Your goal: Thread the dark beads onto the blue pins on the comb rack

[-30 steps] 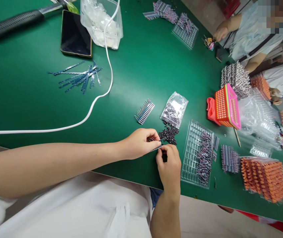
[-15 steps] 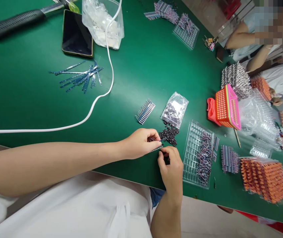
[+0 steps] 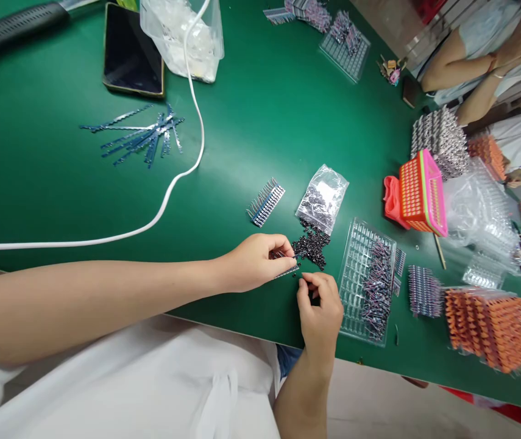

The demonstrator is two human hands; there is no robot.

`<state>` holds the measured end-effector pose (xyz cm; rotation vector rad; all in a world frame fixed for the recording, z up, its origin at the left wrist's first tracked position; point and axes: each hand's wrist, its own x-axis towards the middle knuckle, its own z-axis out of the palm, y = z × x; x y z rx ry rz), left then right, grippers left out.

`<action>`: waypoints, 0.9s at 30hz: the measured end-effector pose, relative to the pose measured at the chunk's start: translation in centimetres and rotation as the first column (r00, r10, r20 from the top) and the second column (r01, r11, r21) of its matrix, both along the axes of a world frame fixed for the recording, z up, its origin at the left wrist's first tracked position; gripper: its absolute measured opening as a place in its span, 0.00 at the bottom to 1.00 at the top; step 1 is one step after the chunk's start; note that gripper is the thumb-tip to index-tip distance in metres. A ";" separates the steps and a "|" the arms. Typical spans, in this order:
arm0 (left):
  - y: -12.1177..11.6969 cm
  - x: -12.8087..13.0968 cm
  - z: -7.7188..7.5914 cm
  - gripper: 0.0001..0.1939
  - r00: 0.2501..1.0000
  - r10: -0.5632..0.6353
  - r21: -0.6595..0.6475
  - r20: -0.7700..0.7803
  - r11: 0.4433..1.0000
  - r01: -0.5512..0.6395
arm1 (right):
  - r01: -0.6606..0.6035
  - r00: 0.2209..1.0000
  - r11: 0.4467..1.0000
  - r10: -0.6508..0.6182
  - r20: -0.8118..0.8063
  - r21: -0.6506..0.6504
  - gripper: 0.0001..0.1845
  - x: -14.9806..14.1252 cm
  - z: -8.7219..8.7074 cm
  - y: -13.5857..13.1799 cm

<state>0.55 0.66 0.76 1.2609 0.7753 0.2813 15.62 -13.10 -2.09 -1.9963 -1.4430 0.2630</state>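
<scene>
Two bare hands at a green table (image 3: 237, 152), clock directions as seen from above. The left hand (image 3: 258, 263) grasps a comb-like strip (image 3: 287, 271) between thumb and fingers, the strip's end showing at the hand's three o'clock, beside the fingertips. The right hand (image 3: 324, 311), at the left hand's four o'clock, is curled with thumb and forefinger close together and apart from the strip; whether anything is pinched there cannot be told. A pile of small dark pieces (image 3: 312, 246) lies at the right hand's twelve o'clock, along the lower edge of a clear bag (image 3: 323, 195). A second strip (image 3: 267, 204) rests at the left hand's twelve o'clock; a clear tray (image 3: 350, 286) lies close by at the right hand's two o'clock.

Likely faults: a piece may slip from a fingertip pinch — such parts are tiny and offer little to grip — and a stray dark piece (image 3: 294, 275) already lies between the hands. The left fingers sit so near the pile that a sideways sweep could scatter it. Squeezing the held strip too firmly might bend its thin pins; a wide right elbow swing could nudge the tray.
</scene>
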 end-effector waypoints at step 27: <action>0.0 0.1 -0.2 0.08 1.000 -0.004 0.024 0.012 1.000 0.004 | -0.065 0.994 0.997 0.070 0.087 -0.050 0.04 -0.9 -0.3 0.5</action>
